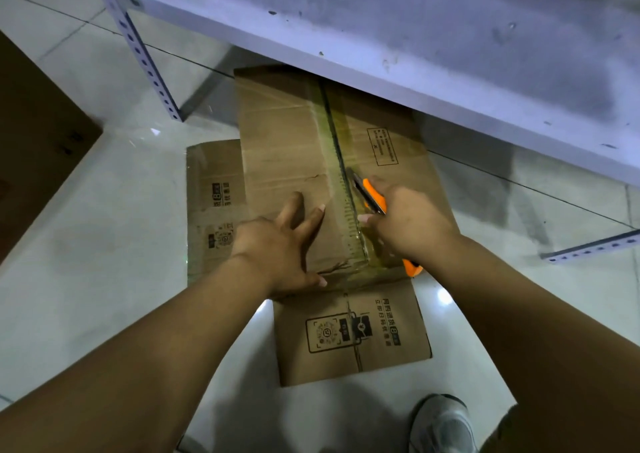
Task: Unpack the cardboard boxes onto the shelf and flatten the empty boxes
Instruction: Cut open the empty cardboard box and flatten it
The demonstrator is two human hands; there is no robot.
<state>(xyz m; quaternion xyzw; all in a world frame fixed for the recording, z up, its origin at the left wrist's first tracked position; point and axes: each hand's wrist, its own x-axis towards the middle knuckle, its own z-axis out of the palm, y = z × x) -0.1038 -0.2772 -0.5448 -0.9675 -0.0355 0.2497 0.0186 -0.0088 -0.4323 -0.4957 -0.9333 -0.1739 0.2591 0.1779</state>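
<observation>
A brown cardboard box (287, 147) sits on the floor, its far end under the white shelf (398, 29). Clear tape runs along its middle seam. My left hand (280, 244) presses flat on the left top flap, fingers spread. My right hand (408, 220) grips an orange utility knife (372, 198) whose blade tip meets the taped seam about halfway along. The seam nearer to me looks slit. Printed side panels of the box (349, 334) face me and the left.
A slotted metal shelf post (138, 47) stands at the left of the box. Another slotted rail (595, 246) lies at the right. A second brown box (38, 147) stands at the far left. My grey shoe (441, 425) is at the bottom on the glossy tiled floor.
</observation>
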